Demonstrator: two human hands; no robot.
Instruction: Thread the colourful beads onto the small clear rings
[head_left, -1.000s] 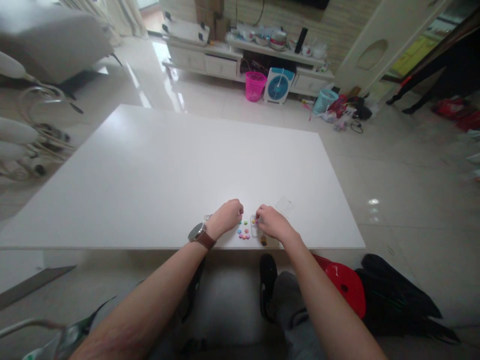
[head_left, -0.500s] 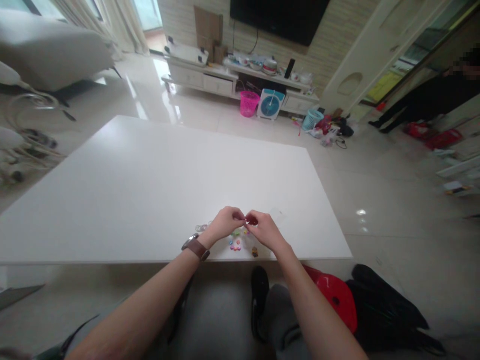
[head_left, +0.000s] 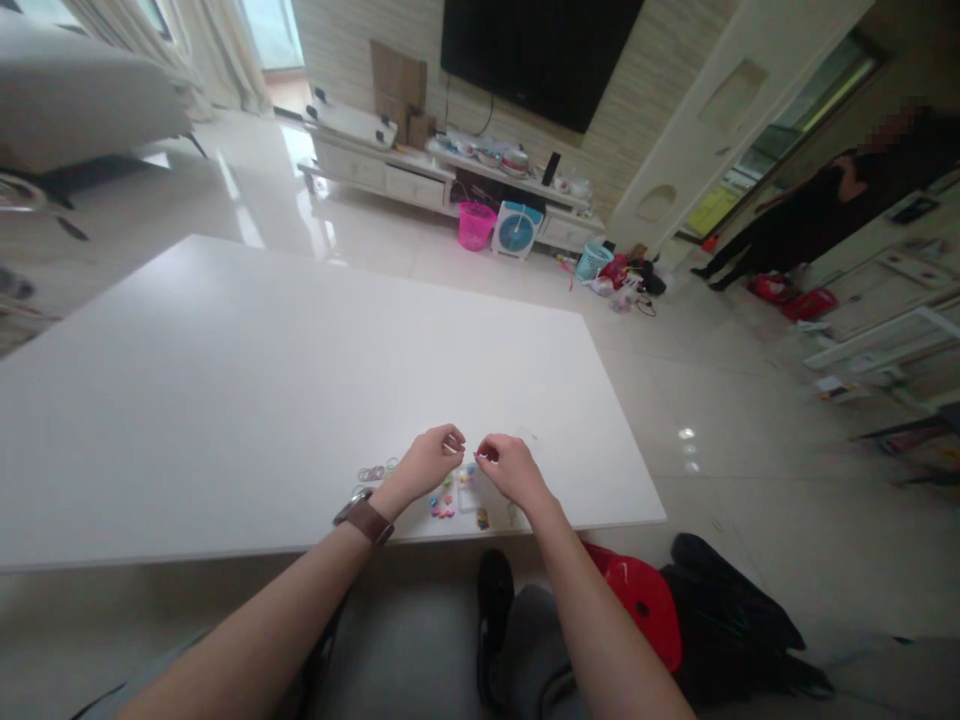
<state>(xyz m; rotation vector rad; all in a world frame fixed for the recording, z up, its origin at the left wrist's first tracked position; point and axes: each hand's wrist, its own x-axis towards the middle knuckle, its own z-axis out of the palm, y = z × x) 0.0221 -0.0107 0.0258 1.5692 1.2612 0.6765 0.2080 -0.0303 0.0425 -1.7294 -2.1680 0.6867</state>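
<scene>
My left hand [head_left: 433, 456], with a brown-strapped watch [head_left: 366, 515] on its wrist, is held over the white table's front part. Its fingers are curled together; what lies between them is too small to make out. Facing it across a small gap, my right hand [head_left: 511, 468] pinches a tiny pinkish thing [head_left: 478, 456] at its fingertips. Under the hands are small colourful bead-like pieces [head_left: 442, 506] and a small clear box [head_left: 468, 496] with more pieces. A small yellow-brown piece [head_left: 482, 519] lies by the table edge. Several thin rings [head_left: 371, 473] lie left of my left hand.
The white table [head_left: 322, 360] reaches far to the left. A clear, faint item [head_left: 528, 437] lies beyond my right hand. A red stool [head_left: 645, 610] and dark cloth [head_left: 739, 610] are at right below the table. A person in dark clothes [head_left: 810, 205] stands far right.
My hands, touching at the fingertips before, are now slightly apart. The camera view has turned, so the table and room appear shifted left.
</scene>
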